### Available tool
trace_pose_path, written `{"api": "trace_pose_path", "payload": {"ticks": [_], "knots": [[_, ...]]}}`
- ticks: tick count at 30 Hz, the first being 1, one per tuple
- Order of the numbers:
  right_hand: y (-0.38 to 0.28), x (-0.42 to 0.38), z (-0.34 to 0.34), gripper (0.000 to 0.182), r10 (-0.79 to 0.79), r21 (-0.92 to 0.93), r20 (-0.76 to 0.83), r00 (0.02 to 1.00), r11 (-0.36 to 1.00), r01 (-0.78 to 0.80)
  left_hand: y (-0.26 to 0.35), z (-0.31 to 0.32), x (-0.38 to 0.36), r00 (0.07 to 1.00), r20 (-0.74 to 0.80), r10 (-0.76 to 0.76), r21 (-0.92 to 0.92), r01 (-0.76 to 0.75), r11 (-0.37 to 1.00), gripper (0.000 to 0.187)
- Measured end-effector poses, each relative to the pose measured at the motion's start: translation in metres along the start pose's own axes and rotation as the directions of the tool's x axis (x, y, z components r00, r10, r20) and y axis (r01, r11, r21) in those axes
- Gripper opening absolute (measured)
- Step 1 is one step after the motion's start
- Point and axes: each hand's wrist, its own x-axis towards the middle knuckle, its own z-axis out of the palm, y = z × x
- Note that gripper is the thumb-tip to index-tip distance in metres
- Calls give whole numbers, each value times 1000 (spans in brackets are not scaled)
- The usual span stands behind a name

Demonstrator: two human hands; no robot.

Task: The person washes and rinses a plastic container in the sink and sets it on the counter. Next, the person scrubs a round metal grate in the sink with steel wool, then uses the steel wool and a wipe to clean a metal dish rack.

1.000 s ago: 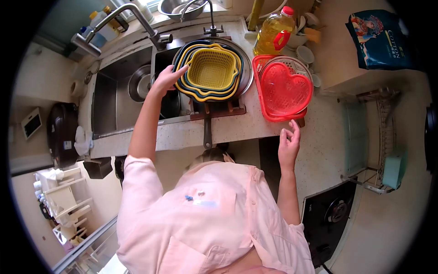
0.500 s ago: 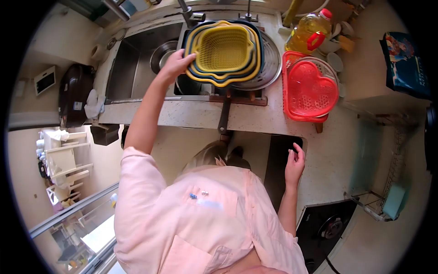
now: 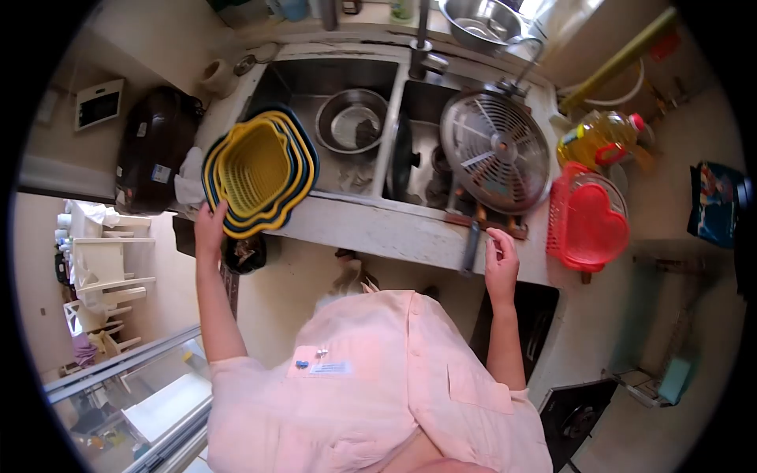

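Observation:
My left hand (image 3: pixel 210 229) grips the near rim of a stack of nested yellow and dark blue drain baskets (image 3: pixel 256 169). The stack is over the left end of the counter, beside the sink, and tilts a little. My right hand (image 3: pixel 501 256) is in front of the counter edge with loosely bent fingers and nothing in it. Closest to it is a dark handle (image 3: pixel 471 246) that sticks out past the counter edge. Just behind that, a round slotted metal lid or rack (image 3: pixel 497 150) covers part of the right sink basin.
The left basin holds a steel bowl (image 3: pixel 352 121). To the right are a red basket with a heart-shaped colander (image 3: pixel 593 227) and an oil bottle (image 3: pixel 599 138). A dark brown appliance (image 3: pixel 158 150) stands at left, and a steel basin (image 3: pixel 482 22) on the sill.
My left hand has carried the basket stack left, from over the right basin to the counter's left end, uncovering the round metal piece. My view has shifted; my right hand is nearer the counter edge.

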Motion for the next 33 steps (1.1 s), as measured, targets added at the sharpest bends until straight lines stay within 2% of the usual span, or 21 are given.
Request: {"api": "trace_pose_path", "payload": {"ticks": [2, 3, 4, 5, 6, 8, 10, 11, 14, 17, 18, 20, 23, 24, 25, 26, 27, 29, 31, 33], "knots": [[-19, 18, 45, 16, -41, 41, 13, 999, 998, 40, -27, -24, 13, 998, -49, 25, 31, -24, 999, 28], [-29, 23, 66, 16, -47, 46, 32, 998, 998, 46, -36, -38, 20, 999, -36, -39, 2, 39, 999, 27], [-36, 27, 84, 17, -51, 48, 56, 997, 998, 49, -41, -48, 23, 998, -41, -40, -39, 38, 998, 27], [-42, 33, 101, 17, -83, -49, 71, 994, 995, 87, -47, -60, 28, 997, -40, -66, -35, 64, 997, 27], [-40, 39, 115, 26, -144, -169, 59, 988, 974, 153, -53, -72, 33, 995, -36, -89, -25, 88, 996, 27], [-45, 54, 132, 45, -276, -535, -57, 959, 820, 204, -66, -93, 49, 995, -54, -81, 53, 84, 995, 26], [-42, 74, 137, 62, -345, -758, -166, 924, 644, 104, -89, -109, 67, 997, -18, -80, 99, 81, 992, 25], [-36, 84, 138, 68, -359, -825, -169, 918, 561, 67, -100, -115, 75, 994, -12, -106, 66, 107, 992, 25], [-15, 113, 134, 61, -151, -890, -136, 979, 453, -54, -108, -120, 85, 990, -23, -140, -15, 140, 990, 22], [2, 122, 119, 49, -91, -871, -12, 996, 490, 34, -116, -127, 90, 991, 21, -130, 29, 129, 991, 21], [5, 125, 112, 45, -193, -892, -23, 981, 447, 67, -108, -128, 88, 983, 23, -184, 52, 183, 982, 21], [7, 127, 100, 37, -391, -927, -27, 920, 354, 123, -99, -131, 84, 982, 39, -183, 50, 181, 982, 19], [-14, 132, 71, 28, -477, -895, -111, 872, 429, 121, -100, -141, 89, 961, 37, -274, 277, 254, 927, 18], [-23, 134, 62, 27, -504, -882, -141, 852, 454, 123, -109, -142, 91, 968, 48, -248, 256, 229, 939, 18], [-38, 134, 56, 23, -466, -891, -179, 866, 451, 58, -120, -144, 93, 973, 57, -223, 235, 204, 950, 19], [-45, 133, 47, 23, -487, -897, -171, 857, 436, 69, -128, -145, 94, 978, 67, -197, 217, 179, 960, 20], [-50, 132, 38, 23, -507, -902, -165, 846, 424, 78, -127, -147, 96, 975, 77, -211, 323, 176, 930, 21], [-71, 126, 27, 19, -550, -903, -175, 817, 420, 89, -116, -138, 92, 984, 44, -172, 263, 155, 952, 24], [-96, 111, 19, 17, -516, -881, -219, 828, 469, 58, -109, -134, 92, 982, 48, -182, 173, 171, 970, 27], [-114, 95, 11, 13, -461, -831, -304, 834, 556, 5, -117, -133, 93, 989, 91, -113, 132, 101, 986, 27]]}}
